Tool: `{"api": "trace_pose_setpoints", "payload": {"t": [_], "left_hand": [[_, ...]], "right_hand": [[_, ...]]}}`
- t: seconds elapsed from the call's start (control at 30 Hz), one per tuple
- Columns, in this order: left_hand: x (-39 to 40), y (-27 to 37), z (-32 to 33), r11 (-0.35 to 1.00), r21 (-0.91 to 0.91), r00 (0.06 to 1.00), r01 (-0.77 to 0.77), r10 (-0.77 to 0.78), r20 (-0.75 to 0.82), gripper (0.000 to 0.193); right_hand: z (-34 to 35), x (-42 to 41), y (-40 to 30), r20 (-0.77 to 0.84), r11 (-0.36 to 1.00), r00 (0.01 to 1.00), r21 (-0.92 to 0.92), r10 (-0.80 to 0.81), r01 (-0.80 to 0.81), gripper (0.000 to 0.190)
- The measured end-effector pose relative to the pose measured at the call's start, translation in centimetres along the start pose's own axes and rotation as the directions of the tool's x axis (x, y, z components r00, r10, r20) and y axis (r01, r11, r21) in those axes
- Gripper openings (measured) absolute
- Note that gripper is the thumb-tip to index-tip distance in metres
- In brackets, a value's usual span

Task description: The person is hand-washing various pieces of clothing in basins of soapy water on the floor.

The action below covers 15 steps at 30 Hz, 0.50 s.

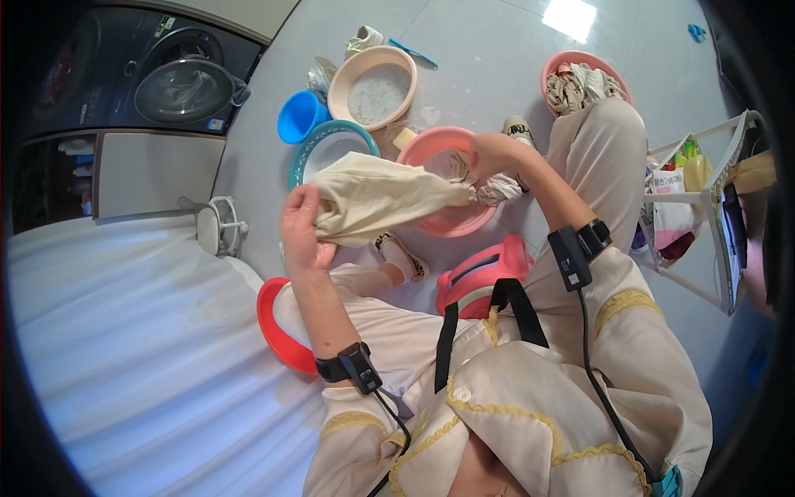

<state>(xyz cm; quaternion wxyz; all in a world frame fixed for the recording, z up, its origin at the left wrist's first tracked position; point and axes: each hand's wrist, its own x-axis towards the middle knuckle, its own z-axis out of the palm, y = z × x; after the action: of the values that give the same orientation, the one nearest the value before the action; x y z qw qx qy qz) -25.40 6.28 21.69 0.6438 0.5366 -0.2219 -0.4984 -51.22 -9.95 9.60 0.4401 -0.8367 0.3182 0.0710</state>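
Note:
My left hand (304, 227) grips one end of a cream cloth garment (385, 196), which stretches sideways in front of me. The garment's other end narrows and gathers near my right hand (487, 158), whose fingers are partly hidden and blurred over a pink basin (463, 227). Just below the right hand, a bunched whitish cloth (500, 189) hangs at the basin's right edge. More wet cloth and some water show inside the basin. Left of it, partly behind the garment, sits a teal-rimmed basin (298, 152).
A peach basin (335, 93) of sudsy water, a blue bucket (301, 118), shoes (365, 40) and a blue brush (413, 53) are at the upper left. A pink basin of clothes (627, 87) stands upper right, a white rack (677, 199) at right, a pink stool (484, 273) between my legs.

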Motion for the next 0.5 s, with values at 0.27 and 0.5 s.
{"api": "trace_pose_setpoints", "payload": {"t": [0.27,0.5], "left_hand": [[1.0,-2.1,2.3,0.997,0.066,0.997,0.049,-0.053,0.058,0.022],[0.8,-0.8,1.3,0.915,0.332,0.967,-0.228,0.252,-0.031,0.026]], "right_hand": [[0.2,3.1,-9.2,-0.332,0.785,0.79,0.186,-0.516,0.591,0.032],[-3.1,1.5,-7.6,-0.601,0.852,0.72,0.12,-0.346,0.51,0.018]]}}
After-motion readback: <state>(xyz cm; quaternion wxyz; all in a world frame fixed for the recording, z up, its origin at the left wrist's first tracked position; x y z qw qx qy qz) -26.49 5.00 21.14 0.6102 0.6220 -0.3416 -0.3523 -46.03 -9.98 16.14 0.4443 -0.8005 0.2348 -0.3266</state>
